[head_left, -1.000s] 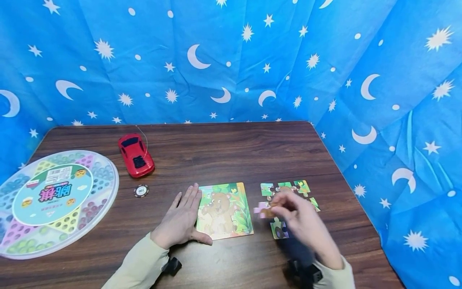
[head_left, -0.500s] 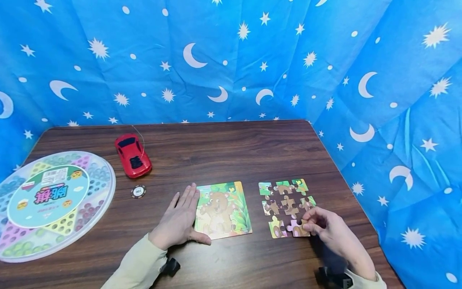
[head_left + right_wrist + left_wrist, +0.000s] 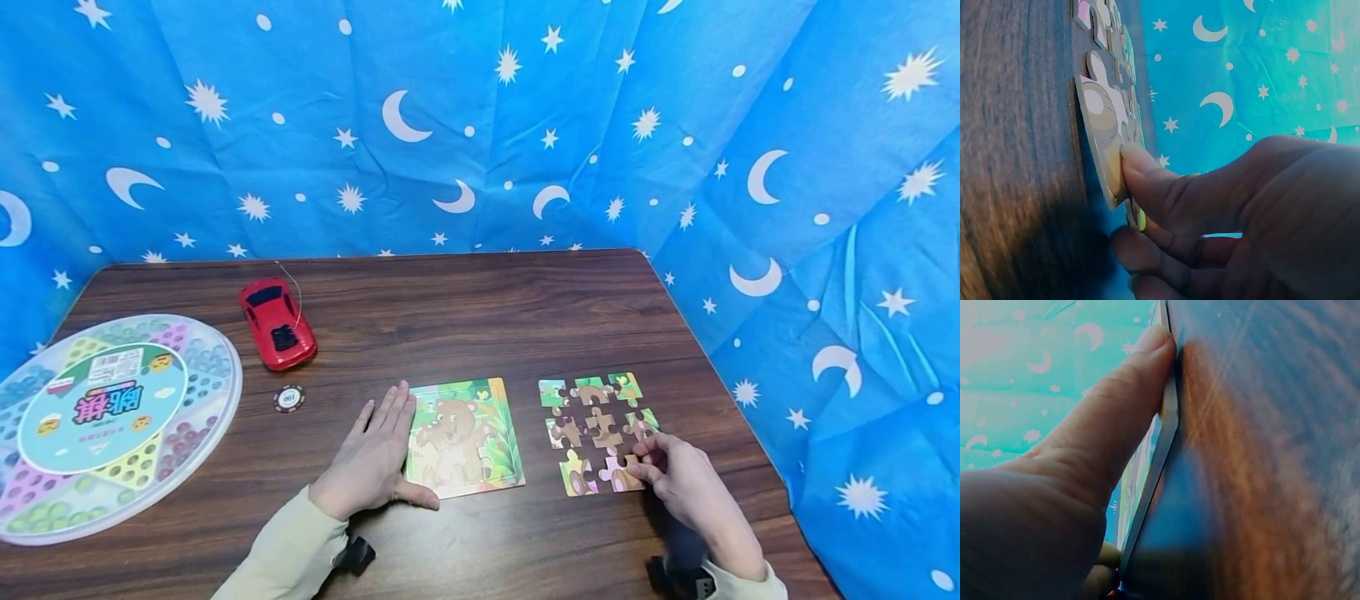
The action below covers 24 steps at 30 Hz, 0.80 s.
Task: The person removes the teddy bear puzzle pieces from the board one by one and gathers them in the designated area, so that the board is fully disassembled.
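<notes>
Rightmost, the right hand's point(image 3: 686, 483) curled fingers point(image 3: 1147, 181) pinch a puzzle piece point(image 3: 621, 477) at the loose grid's near corner — thin, light, stiff card, probably best gripped by its edge. Left hand point(image 3: 371, 458) lies flat, thumb against the board point(image 3: 465, 433) on the surface point(image 3: 450, 317).

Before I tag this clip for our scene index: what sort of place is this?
Likely a staged play or recording corner: a blue star-and-moon cloth hung round a wooden table, with toys on it: a bear puzzle board, a red toy car and a marble checkers set.
</notes>
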### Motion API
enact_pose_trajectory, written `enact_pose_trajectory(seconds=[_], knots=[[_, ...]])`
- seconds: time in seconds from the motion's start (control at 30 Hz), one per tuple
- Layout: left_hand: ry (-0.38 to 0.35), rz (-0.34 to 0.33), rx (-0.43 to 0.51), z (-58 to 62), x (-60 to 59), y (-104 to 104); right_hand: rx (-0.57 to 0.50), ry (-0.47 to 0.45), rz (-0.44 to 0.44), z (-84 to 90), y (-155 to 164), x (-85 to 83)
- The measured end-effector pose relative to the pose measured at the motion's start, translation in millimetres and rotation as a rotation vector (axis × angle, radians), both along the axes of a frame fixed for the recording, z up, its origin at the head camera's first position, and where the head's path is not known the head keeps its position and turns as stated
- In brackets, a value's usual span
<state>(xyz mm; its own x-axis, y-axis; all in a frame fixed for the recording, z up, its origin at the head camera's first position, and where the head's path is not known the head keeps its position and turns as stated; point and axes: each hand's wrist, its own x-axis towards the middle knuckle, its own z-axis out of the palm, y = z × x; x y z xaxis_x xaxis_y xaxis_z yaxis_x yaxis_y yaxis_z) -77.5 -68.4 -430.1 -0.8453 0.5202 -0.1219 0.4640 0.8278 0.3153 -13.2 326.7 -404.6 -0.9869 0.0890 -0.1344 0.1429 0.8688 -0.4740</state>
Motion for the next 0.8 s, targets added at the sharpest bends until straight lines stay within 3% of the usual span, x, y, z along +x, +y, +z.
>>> enact_pose_trajectory(seconds=[0.8], knots=[[-0.007,-0.002,0.002,0.4,-0.4,0.5,0.079,0.080,0.052,-4.0,-8.4,0.7]])
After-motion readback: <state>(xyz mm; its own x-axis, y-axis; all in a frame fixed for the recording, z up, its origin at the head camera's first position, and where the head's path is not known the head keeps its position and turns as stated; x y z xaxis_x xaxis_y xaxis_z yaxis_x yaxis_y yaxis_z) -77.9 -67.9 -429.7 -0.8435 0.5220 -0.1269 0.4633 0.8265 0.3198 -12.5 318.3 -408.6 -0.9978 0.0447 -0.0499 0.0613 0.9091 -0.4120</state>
